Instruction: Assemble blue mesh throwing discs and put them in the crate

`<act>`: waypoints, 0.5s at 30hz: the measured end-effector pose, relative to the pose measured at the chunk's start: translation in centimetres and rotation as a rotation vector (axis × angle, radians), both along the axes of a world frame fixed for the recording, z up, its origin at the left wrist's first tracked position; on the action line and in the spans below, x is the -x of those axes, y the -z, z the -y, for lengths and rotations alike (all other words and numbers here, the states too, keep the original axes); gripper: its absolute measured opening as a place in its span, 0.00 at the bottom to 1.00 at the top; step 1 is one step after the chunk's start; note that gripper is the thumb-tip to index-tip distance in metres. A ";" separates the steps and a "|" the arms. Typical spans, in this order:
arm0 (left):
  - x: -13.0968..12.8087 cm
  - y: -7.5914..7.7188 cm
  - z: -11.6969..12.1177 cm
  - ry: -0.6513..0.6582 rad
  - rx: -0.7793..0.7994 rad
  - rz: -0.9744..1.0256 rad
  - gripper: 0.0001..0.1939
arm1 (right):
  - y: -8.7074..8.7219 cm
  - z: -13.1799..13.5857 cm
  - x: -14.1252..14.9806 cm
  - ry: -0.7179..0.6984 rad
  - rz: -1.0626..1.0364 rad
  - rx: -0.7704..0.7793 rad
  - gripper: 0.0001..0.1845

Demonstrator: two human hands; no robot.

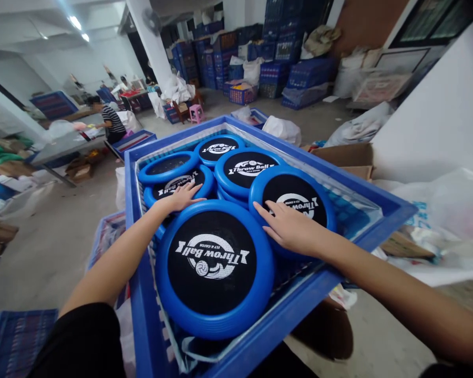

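In the head view, a blue plastic crate (311, 304) lined with clear plastic holds several round throw-ball discs. Each has a blue rim and a black mesh face with white "Throw Ball" print. The nearest disc (213, 315) lies uppermost at the front. My left hand (183, 197), fingers spread, rests over a disc (169, 186) at the left, behind the nearest one. Over the right disc (295, 184) lies my right hand (289, 223), its fingers stretched across the rim and face. Neither hand is wrapped round a disc. Other discs overlap at the back of the crate.
Stacked blue crates (309, 73) stand along the back wall. A cardboard box (342, 157) and plastic bags (449, 210) are at the right. One person in a striped shirt (113, 123) sits by a table at the left. Another blue crate (19, 341) is at lower left.
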State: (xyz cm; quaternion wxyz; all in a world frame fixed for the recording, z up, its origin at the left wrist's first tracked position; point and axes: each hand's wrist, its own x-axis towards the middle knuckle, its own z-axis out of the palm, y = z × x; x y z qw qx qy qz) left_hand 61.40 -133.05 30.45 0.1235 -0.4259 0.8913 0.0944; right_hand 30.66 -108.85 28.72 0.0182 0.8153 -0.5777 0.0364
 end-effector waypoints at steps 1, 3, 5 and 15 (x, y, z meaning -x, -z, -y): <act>0.5 0.3 -0.3 0.002 0.025 0.031 0.45 | -0.1 -0.2 0.1 -0.009 -0.009 -0.026 0.37; 1.1 0.3 -0.4 0.018 0.045 0.045 0.46 | -0.2 -0.7 0.2 -0.035 -0.001 -0.096 0.50; 1.0 -0.4 0.0 0.030 0.011 -0.021 0.47 | -0.1 -1.2 0.3 -0.054 0.023 -0.160 0.64; -2.1 -2.6 1.6 -0.032 0.025 -0.190 0.46 | -0.7 -1.1 -1.7 0.027 0.055 -0.106 0.60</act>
